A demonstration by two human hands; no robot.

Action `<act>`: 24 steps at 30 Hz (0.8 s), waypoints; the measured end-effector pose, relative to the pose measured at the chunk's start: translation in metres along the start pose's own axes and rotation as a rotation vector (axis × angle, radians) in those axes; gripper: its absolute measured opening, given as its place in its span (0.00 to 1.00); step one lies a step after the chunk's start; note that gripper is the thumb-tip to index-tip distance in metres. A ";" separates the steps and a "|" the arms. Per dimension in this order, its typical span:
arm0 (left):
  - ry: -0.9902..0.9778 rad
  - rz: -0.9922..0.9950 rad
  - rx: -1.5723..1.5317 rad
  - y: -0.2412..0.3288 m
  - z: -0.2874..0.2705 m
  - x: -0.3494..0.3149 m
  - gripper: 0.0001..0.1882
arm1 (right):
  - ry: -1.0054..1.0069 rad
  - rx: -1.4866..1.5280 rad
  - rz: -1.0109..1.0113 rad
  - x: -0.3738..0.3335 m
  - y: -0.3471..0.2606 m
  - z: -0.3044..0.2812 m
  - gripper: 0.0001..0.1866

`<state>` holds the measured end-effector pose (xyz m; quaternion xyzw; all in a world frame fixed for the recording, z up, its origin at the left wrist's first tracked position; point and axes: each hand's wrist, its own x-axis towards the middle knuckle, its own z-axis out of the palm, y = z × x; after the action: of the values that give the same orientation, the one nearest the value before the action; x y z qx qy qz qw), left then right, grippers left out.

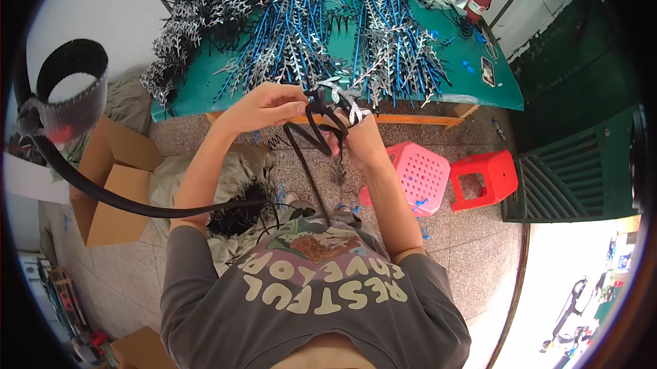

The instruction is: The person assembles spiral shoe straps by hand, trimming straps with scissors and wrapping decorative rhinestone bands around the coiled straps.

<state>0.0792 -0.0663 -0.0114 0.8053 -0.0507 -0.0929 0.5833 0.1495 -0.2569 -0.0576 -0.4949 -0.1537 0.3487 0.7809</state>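
In front of my body, above the floor and close to the table's near edge, both my hands work on a black strip [318, 138] that loops and hangs down in coils. My left hand [263, 106] is closed, thumb and fingers pinched near the strip's upper end. My right hand [363, 138] is closed round the strip's loops and a silver-and-black leafy sprig [352, 106]; its fingertips are partly hidden by the loops. Just beyond my hands, bundles of blue stems [301, 20] and silver leafy sprigs [390, 47] lie on the green table [342, 47].
A heap of black-and-silver leafy strands [198, 20] covers the table's far left. A phone [487, 71] and a red jar [481, 0] are at its right. Pink [428, 177] and red stools [489, 177], an open cardboard box [113, 177] and a sack [178, 177] stand on the floor.
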 end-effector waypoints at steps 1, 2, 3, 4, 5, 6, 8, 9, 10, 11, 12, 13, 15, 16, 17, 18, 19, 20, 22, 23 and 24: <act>0.074 0.061 0.078 -0.011 0.000 0.004 0.12 | -0.048 -0.055 0.003 0.002 -0.004 -0.003 0.07; 0.068 0.063 0.082 -0.010 -0.001 0.007 0.12 | -0.096 -0.111 0.007 0.003 -0.008 -0.005 0.08; 0.067 0.018 0.057 -0.008 -0.001 0.011 0.11 | -0.137 -0.054 0.051 0.002 -0.011 -0.006 0.08; 0.067 -0.028 0.033 -0.006 -0.001 0.014 0.11 | -0.135 -0.054 0.046 0.003 -0.011 -0.007 0.08; 0.055 -0.017 0.023 -0.007 0.001 0.016 0.10 | -0.155 -0.040 0.045 0.004 -0.010 -0.009 0.08; 0.047 -0.014 0.025 -0.006 0.002 0.019 0.10 | -0.171 -0.026 0.043 0.005 -0.010 -0.012 0.07; 0.064 -0.009 0.407 -0.004 0.005 0.022 0.09 | -0.209 -0.094 0.037 0.007 -0.016 -0.014 0.07; 0.108 -0.002 0.458 0.004 0.009 0.022 0.09 | -0.248 -0.110 0.024 0.005 -0.018 -0.014 0.07; 0.104 0.000 0.458 0.004 0.011 0.022 0.09 | -0.286 -0.127 0.011 0.004 -0.019 -0.014 0.07; 0.141 0.127 0.393 0.003 0.011 0.022 0.08 | -0.326 -0.150 -0.067 0.007 -0.009 -0.019 0.09; 0.186 0.249 0.332 0.002 0.011 0.019 0.08 | -0.334 -0.148 -0.069 0.009 0.001 -0.024 0.09; 0.244 0.363 0.192 -0.002 0.015 0.017 0.13 | -0.339 -0.057 -0.034 0.008 0.010 -0.031 0.12; 0.292 0.256 -0.057 -0.005 0.017 0.011 0.12 | -0.477 0.172 -0.014 -0.011 0.001 -0.028 0.19; 0.332 0.144 -0.309 -0.008 0.020 0.006 0.11 | -0.484 0.175 -0.010 -0.016 -0.002 -0.027 0.19; 0.391 0.188 -0.411 -0.020 0.020 0.002 0.10 | -0.405 0.062 -0.082 -0.019 -0.003 -0.027 0.19; 0.446 0.241 -0.511 -0.029 0.019 -0.002 0.10 | -0.323 -0.050 -0.154 -0.022 -0.003 -0.028 0.19; 0.321 0.154 -0.701 -0.031 0.011 -0.006 0.13 | -0.319 -0.060 -0.180 -0.023 -0.001 -0.031 0.19; 0.284 0.125 -0.731 -0.037 0.010 -0.008 0.14 | -0.324 -0.055 -0.175 -0.024 -0.003 -0.029 0.19; 0.317 0.224 -0.566 -0.042 0.009 -0.006 0.17 | -0.264 -0.211 -0.227 -0.029 -0.012 -0.024 0.21; 0.354 0.338 -0.395 -0.040 0.009 -0.009 0.18 | -0.256 -0.265 -0.254 -0.030 -0.014 -0.022 0.23; 0.368 0.477 -0.228 -0.016 0.013 -0.009 0.17 | -0.251 -0.266 -0.250 -0.032 -0.016 -0.023 0.23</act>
<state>0.0670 -0.0711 -0.0296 0.7036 -0.1210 0.1888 0.6743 0.1467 -0.2985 -0.0504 -0.5234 -0.3544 0.2847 0.7207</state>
